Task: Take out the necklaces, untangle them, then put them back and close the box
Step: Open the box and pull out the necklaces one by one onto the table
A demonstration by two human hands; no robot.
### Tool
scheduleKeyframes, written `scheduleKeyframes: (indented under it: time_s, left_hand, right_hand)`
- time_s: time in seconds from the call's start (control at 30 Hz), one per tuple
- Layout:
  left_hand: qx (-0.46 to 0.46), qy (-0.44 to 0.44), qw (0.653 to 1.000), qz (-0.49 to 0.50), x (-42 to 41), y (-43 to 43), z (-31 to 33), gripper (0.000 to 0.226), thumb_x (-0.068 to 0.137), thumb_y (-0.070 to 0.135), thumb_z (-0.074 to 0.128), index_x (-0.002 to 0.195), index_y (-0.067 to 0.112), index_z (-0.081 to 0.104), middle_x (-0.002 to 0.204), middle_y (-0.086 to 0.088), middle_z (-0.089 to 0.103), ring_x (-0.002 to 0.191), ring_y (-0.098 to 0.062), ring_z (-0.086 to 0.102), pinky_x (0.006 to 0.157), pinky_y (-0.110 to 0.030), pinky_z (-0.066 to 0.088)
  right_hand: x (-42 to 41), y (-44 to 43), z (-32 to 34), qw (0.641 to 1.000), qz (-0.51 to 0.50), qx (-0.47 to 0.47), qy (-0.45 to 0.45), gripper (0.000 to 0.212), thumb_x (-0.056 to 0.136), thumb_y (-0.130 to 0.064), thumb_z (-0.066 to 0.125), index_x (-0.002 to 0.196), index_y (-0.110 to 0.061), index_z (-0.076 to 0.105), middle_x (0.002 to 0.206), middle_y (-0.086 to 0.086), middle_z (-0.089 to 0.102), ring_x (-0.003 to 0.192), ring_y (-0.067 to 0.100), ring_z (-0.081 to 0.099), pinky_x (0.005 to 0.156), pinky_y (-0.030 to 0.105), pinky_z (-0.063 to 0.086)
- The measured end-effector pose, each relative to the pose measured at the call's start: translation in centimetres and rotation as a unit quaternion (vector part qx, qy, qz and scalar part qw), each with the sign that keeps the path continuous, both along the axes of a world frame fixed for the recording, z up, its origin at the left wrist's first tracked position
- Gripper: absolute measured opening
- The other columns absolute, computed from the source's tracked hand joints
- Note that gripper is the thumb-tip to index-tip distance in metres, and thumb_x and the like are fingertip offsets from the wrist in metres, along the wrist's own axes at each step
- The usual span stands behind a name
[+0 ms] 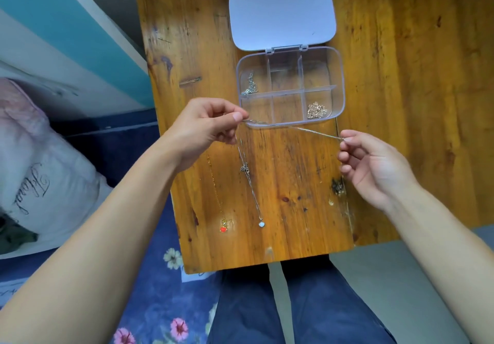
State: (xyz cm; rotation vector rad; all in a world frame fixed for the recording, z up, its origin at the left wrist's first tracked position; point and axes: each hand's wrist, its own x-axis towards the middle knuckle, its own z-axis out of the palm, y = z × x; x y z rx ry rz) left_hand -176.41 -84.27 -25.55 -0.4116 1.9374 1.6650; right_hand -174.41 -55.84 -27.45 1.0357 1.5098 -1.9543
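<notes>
My left hand [203, 127] and right hand [374, 164] each pinch the silver chain [294, 127], stretched taut. Mid-untangling; next I'd ease that knot [244, 169] loose.

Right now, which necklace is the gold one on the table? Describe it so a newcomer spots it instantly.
Start at the clear compartment box on the wooden table, then look nearer the person, below the left hand. Two chains lie there side by side. The gold necklace is the left one, ending in a red pendant; its neighbour, the silver necklace, ends in a white one.
</notes>
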Motion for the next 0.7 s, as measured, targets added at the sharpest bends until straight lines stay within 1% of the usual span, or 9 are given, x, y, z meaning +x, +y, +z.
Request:
scheduleKeyframes:
  time_s: [0.07, 0.2, 0.3, 0.33, 0.43, 0.5, 0.57, 0.63, 0.7]
  left_hand:
    - [-0.006, -0.005, 0.999, 0.038, 0.6, -0.9, -0.7, 0.012, 0.094, 0.006, 0.059, 0.097, 0.006, 0.070, 0.066, -0.003, 0.060, 0.060, -0.012, 0.060, 0.063, -0.023, 0.057]
    - [-0.028, -0.001, 0.995, 0.095, 1.8, -1.3, -1.5, 0.011, 0.090, 0.002, 0.063, 0.093, 0.009, 0.071, 0.076, -0.008, 0.071, 0.067, -0.016, 0.069, 0.067, -0.025, 0.060]
    - [-0.078, 0.012, 0.993, 0.082, 2.6, 0.0, -2.1, 0.009, 0.086, 0.003, 0.069, 0.095, 0.006, 0.071, 0.081, -0.015, 0.071, 0.070, -0.019, 0.066, 0.064, -0.021, 0.056]
    - [-0.087, 0.013, 0.993, 0.072, 2.8, 0.7, -2.3, 0.009, 0.086, 0.004, 0.069, 0.094, 0.005, 0.071, 0.081, -0.015, 0.070, 0.070, -0.020, 0.064, 0.064, -0.023, 0.055]
    - [-0.106, 0.016, 0.994, 0.026, 3.4, 3.2, -2.9, 0.005, 0.087, 0.005, 0.068, 0.090, 0.005, 0.071, 0.078, -0.013, 0.067, 0.071, -0.021, 0.061, 0.073, -0.033, 0.055]
    - [-0.114, 0.009, 0.993, 0.015, 3.6, 5.1, -3.5, 0.007, 0.089, 0.011, 0.065, 0.084, 0.008, 0.070, 0.071, -0.008, 0.066, 0.064, -0.018, 0.059, 0.068, -0.031, 0.053]
    - [-0.048, -0.065, 0.996, 0.048, 3.5, 7.0, -3.8, 0.016, 0.094, 0.019, 0.061, 0.083, 0.009, 0.067, 0.065, -0.005, 0.063, 0.055, -0.015, 0.058, 0.055, -0.026, 0.050]
    - [0.049, -0.155, 0.983, 0.086, 2.8, 8.7, -3.9, 0.020, 0.095, 0.027, 0.060, 0.088, 0.009, 0.064, 0.062, -0.005, 0.059, 0.048, -0.015, 0.054, 0.044, -0.022, 0.046]
    - [0.089, -0.190, 0.973, 0.101, 1.7, 9.8, -4.0, 0.020, 0.093, 0.033, 0.063, 0.088, 0.013, 0.062, 0.057, -0.002, 0.053, 0.045, -0.013, 0.046, 0.040, -0.020, 0.039]
  right_hand:
    - [0.5, 0.2, -0.3, 1.000, -0.005, 0.011, -0.009, 0.013, 0.084, -0.003, 0.063, 0.091, -0.011, 0.070, 0.062, -0.002, 0.061, 0.054, 0.010, 0.055, 0.042, 0.019, 0.039]
    - [1.8, 0.2, -0.5, 0.995, 0.071, 0.067, -0.015, 0.015, 0.080, 0.000, 0.071, 0.093, -0.008, 0.073, 0.065, -0.003, 0.068, 0.057, 0.008, 0.059, 0.044, 0.017, 0.043]
    - [2.7, -0.1, -0.6, 0.992, 0.082, 0.090, -0.014, 0.010, 0.083, -0.006, 0.071, 0.093, -0.008, 0.074, 0.067, -0.001, 0.070, 0.057, 0.008, 0.060, 0.045, 0.016, 0.045]
    - [2.9, -0.1, -0.6, 0.993, 0.076, 0.091, -0.013, 0.009, 0.084, -0.008, 0.071, 0.093, -0.008, 0.074, 0.068, -0.001, 0.071, 0.057, 0.007, 0.060, 0.045, 0.016, 0.045]
    - [3.4, -0.2, -0.5, 0.993, 0.060, 0.098, -0.009, 0.008, 0.086, -0.012, 0.070, 0.092, -0.009, 0.074, 0.070, 0.000, 0.068, 0.057, 0.008, 0.058, 0.044, 0.017, 0.043]
    - [3.9, 0.1, -0.4, 0.994, 0.052, 0.101, -0.005, 0.007, 0.086, -0.011, 0.069, 0.091, -0.010, 0.074, 0.069, -0.001, 0.066, 0.057, 0.009, 0.057, 0.043, 0.017, 0.042]
    - [4.5, 0.4, -0.3, 0.995, 0.047, 0.093, -0.003, 0.007, 0.086, -0.011, 0.069, 0.090, -0.010, 0.074, 0.069, -0.001, 0.064, 0.057, 0.009, 0.057, 0.043, 0.018, 0.042]
    - [5.2, 0.7, -0.1, 0.996, 0.050, 0.079, -0.005, 0.007, 0.086, -0.011, 0.069, 0.086, -0.010, 0.075, 0.068, -0.002, 0.064, 0.058, 0.009, 0.057, 0.043, 0.018, 0.042]
    - [6.0, 1.0, 0.1, 0.996, 0.060, 0.063, -0.008, 0.008, 0.085, -0.011, 0.069, 0.083, -0.011, 0.077, 0.068, -0.001, 0.065, 0.058, 0.009, 0.058, 0.043, 0.018, 0.042]
